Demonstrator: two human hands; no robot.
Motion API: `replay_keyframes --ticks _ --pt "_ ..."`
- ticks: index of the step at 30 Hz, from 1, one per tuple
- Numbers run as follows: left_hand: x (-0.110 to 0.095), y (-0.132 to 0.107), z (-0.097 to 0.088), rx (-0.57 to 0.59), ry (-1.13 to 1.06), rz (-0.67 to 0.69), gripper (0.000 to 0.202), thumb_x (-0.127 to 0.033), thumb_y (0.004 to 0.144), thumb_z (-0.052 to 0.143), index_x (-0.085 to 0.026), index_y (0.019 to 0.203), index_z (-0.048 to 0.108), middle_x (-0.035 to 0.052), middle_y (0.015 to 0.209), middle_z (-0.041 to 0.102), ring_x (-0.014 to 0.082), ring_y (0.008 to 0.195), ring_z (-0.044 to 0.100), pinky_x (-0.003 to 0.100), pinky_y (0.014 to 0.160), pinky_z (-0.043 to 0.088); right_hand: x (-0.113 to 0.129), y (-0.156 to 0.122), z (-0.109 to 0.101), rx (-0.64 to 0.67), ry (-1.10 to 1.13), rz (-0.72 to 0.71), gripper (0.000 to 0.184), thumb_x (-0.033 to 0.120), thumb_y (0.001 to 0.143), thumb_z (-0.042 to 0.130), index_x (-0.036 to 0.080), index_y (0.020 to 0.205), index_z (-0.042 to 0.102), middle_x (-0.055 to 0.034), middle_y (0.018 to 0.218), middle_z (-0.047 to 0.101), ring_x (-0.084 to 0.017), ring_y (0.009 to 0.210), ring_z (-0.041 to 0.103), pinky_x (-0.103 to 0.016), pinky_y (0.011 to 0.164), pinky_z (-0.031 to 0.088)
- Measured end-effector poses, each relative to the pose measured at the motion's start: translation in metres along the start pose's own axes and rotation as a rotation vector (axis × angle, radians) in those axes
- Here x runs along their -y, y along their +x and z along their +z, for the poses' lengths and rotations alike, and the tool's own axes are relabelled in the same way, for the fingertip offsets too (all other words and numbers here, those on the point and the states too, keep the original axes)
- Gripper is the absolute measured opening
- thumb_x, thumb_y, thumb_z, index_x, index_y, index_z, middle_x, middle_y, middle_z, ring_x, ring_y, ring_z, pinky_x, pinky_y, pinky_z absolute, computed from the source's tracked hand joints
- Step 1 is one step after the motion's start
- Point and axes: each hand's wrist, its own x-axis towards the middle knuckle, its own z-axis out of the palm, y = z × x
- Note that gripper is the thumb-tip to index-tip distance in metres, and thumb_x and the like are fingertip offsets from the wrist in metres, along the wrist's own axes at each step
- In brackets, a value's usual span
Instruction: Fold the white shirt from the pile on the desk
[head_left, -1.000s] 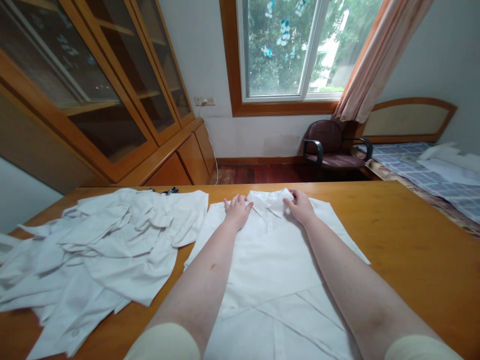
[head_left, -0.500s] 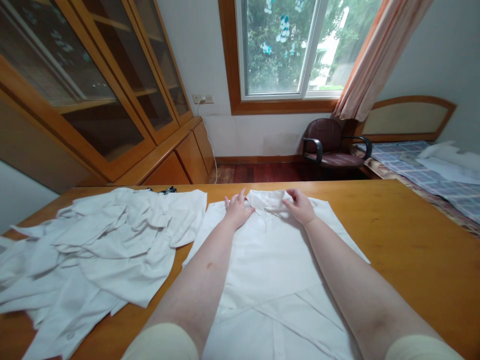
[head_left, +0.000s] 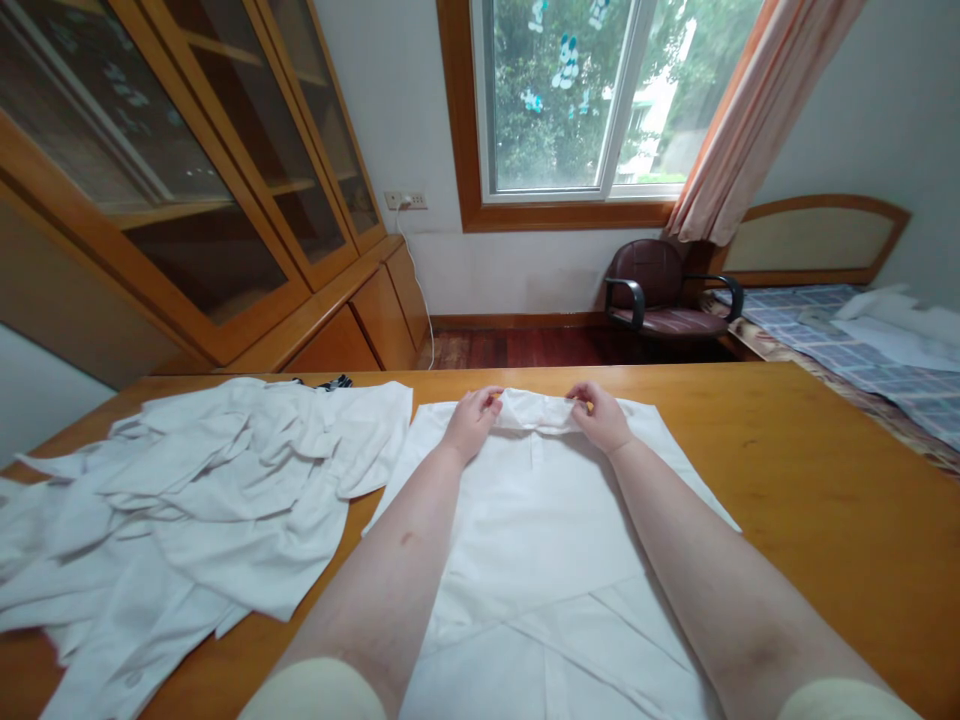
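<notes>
Your left grip (head_left: 469, 425) and right grip (head_left: 600, 418) both pinch the collar (head_left: 536, 410) of the soft, limp white cloth shirt (head_left: 540, 520) lying flat on the orange wooden desk (head_left: 825, 480), likely its stiffest hold.

White shirt (head_left: 540, 520): hem and lower front cut off by the bottom edge at 6 o'clock; two long strips covered by the forearms (head_left: 405, 560). Collar (head_left: 534, 410): ends concealed inside the left hand (head_left: 471, 422) and right hand (head_left: 601, 418), which clasp it; fingertips tucked out of sight beneath the cloth. Pile of white garments (head_left: 195, 500), 9 o'clock of the shirt: runs past the left edge; number of pieces cannot be told. Small dark item (head_left: 335, 381), 11 o'clock: mostly hidden behind the pile, kind unclear. Cabinet (head_left: 187, 200): top cut off, shelf contents unreadable behind glass. Bed (head_left: 862, 370), 2 o'clock: cut by the right edge; white things (head_left: 907, 335) on it blurred.
</notes>
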Motion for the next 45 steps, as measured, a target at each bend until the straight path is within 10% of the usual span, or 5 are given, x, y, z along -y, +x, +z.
replay_keyframes --ticks 5,14,22,31,45 --pt "-0.006 -0.002 -0.005 0.0 -0.154 0.004 0.027 -0.041 0.085 0.048 -0.018 0.092 0.061 0.0051 0.094 0.062 0.0176 0.09 0.056 0.028 0.082 0.043 0.011 0.0 -0.007 0.02 -0.075 -0.108 0.015 0.019 0.071 0.047 0.019 0.082 0.056 -0.0045 0.081 0.062 -0.017 0.078 0.057 -0.029 0.076 0.042" --pt "-0.003 -0.003 -0.002 0.539 -0.211 -0.189 0.032 -0.041 0.069 0.063 -0.015 0.086 0.067 0.0006 0.067 0.062 0.013 0.062 0.054 0.023 0.059 0.04 0.051 0.008 -0.012 0.654 -0.161 0.158 0.029 0.045 0.075 0.058 0.022 0.089 0.068 -0.0019 0.082 0.068 -0.013 0.064 0.055 -0.023 0.057 0.036" --pt "-0.015 0.003 -0.013 0.627 -0.018 -0.015 0.024 -0.04 0.066 0.065 -0.016 0.069 0.07 0.0037 0.076 0.065 0.0151 0.07 0.057 0.023 0.064 0.042 0.064 0.001 -0.008 0.911 -0.299 0.147 0.026 0.045 0.069 0.064 0.023 0.081 0.069 0.0002 0.072 0.066 -0.013 0.061 0.053 -0.023 0.053 0.032" --pt "-0.03 0.005 -0.032 0.749 0.25 -0.271 0.02 -0.034 0.055 0.072 -0.023 0.07 0.07 -0.001 0.065 0.066 0.0156 0.057 0.055 0.025 0.052 0.036 0.059 0.002 0.0 0.793 -0.371 0.058 0.021 0.036 0.079 0.054 0.022 0.081 0.07 -0.0048 0.077 0.069 -0.016 0.064 0.058 -0.024 0.054 0.034" --pt "-0.01 -0.001 -0.028 0.742 0.009 -0.321 0.03 -0.026 0.06 0.066 -0.019 0.09 0.065 -0.0012 0.073 0.064 0.0131 0.063 0.056 0.022 0.054 0.038 0.049 0.002 0.013 0.723 -0.345 0.147 0.017 0.037 0.078 0.06 0.021 0.081 0.066 -0.0028 0.077 0.069 -0.016 0.067 0.06 -0.023 0.055 0.035"
